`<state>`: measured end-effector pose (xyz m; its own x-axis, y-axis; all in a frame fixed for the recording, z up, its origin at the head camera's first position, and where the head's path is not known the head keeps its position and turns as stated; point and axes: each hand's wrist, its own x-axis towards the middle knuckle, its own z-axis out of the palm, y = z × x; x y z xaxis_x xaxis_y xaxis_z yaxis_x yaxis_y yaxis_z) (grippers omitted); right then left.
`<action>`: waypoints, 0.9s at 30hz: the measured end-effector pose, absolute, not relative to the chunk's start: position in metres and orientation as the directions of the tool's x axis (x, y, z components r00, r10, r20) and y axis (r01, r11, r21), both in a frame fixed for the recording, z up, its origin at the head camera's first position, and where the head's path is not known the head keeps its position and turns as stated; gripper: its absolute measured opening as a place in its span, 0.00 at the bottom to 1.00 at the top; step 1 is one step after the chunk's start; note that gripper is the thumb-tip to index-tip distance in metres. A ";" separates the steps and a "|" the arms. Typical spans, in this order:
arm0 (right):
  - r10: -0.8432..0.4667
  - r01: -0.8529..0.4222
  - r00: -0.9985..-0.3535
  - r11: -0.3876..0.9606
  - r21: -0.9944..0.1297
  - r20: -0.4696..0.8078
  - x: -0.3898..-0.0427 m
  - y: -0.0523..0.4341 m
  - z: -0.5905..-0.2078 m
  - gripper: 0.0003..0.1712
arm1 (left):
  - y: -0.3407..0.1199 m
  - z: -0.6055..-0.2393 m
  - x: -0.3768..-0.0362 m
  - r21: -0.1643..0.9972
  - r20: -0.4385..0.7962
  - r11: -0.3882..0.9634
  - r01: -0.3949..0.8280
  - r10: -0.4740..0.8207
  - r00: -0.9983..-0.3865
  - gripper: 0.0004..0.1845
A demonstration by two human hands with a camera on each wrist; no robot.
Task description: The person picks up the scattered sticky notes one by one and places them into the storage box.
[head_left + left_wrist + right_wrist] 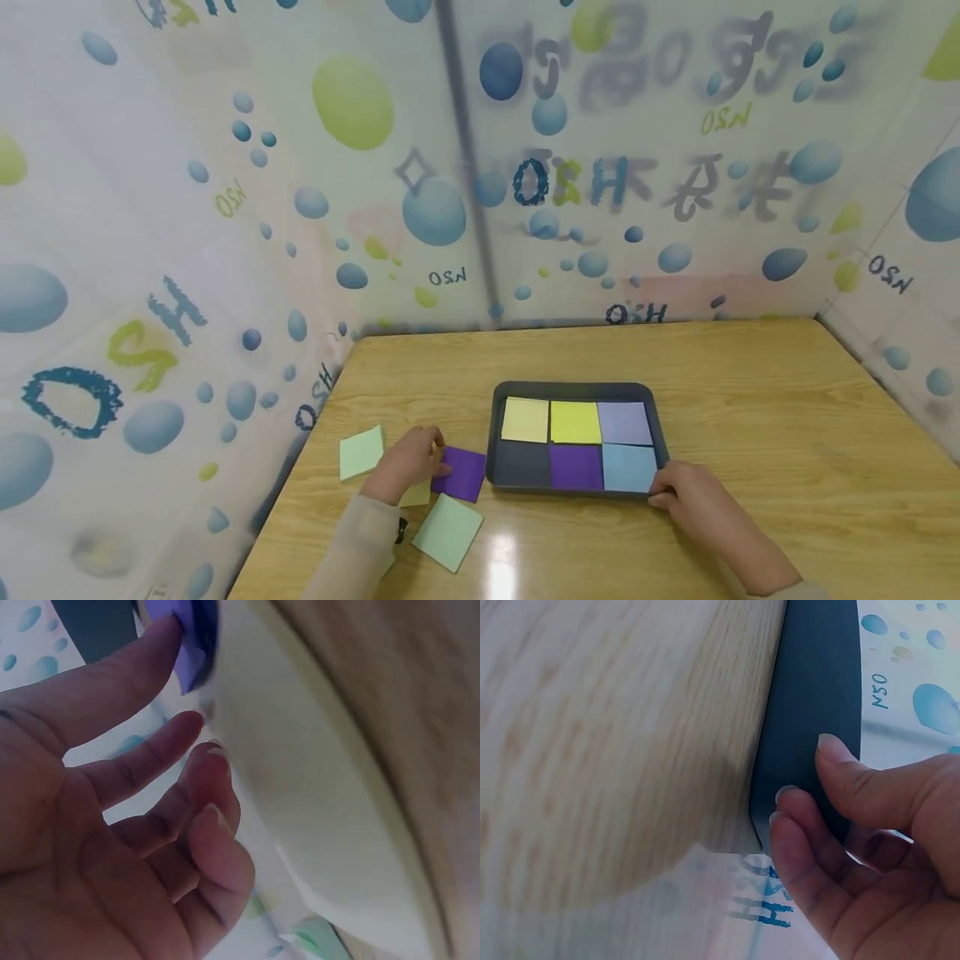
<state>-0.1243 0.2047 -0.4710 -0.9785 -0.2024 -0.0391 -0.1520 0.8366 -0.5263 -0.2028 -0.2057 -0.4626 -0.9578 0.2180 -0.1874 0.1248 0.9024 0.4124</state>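
Observation:
My left hand (408,462) is over a pale yellow sticky note (416,495); its thumb touches the edge of a purple sticky note (463,475), left of the tray. In the left wrist view the thumb lies on a bent purple corner (196,645), while the other fingers curl loosely apart from it, beside the pale yellow surface (300,787). My right hand (690,496) grips the near right corner of the dark grey tray (573,493), thumb on its side wall. Pale yellow, yellow and lavender squares form the tray's back row; in front lie purple and light blue squares, with dark floor showing at left.
Two pale green sticky notes lie near the left hand: one (361,452) beyond it to the left, one (448,533) nearer me. Another green edge (387,566) peeks out by the left sleeve. Patterned curtains (420,275) border the wooden table (787,400) at the back and sides.

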 end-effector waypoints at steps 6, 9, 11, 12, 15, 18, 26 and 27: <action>-0.182 -0.122 -0.981 0.842 -0.526 -0.063 -0.125 0.206 -0.471 0.10 | -0.213 -0.469 -0.200 0.422 -0.192 0.902 0.095 0.191 -0.963 0.19; -0.181 -0.113 -0.980 0.845 -0.523 -0.080 -0.125 0.206 -0.470 0.10 | -0.213 -0.472 -0.201 0.417 -0.194 0.904 0.092 0.187 -0.963 0.18; -0.182 -0.111 -0.980 0.843 -0.526 -0.085 -0.126 0.205 -0.470 0.10 | -0.213 -0.473 -0.201 0.416 -0.195 0.905 0.091 0.186 -0.963 0.16; -0.182 -0.110 -0.979 0.843 -0.527 -0.087 -0.126 0.205 -0.470 0.10 | -0.212 -0.474 -0.201 0.413 -0.197 0.906 0.091 0.186 -0.962 0.15; -0.182 -0.110 -0.980 0.842 -0.528 -0.085 -0.126 0.205 -0.471 0.10 | -0.209 -0.475 -0.201 0.412 -0.207 0.908 0.080 0.178 -0.962 0.12; -0.181 -0.110 -0.980 0.843 -0.526 -0.085 -0.126 0.204 -0.472 0.10 | -0.205 -0.475 -0.200 0.416 -0.220 0.907 0.059 0.163 -0.962 0.11; -0.178 -0.100 -0.979 0.840 -0.533 -0.096 -0.128 0.204 -0.472 0.09 | -0.193 -0.471 -0.195 0.347 -0.214 0.937 0.028 0.108 -0.971 0.12; -0.179 -0.102 -0.979 0.840 -0.532 -0.096 -0.128 0.204 -0.472 0.09 | -0.192 -0.470 -0.194 0.339 -0.210 0.941 0.026 0.103 -0.972 0.12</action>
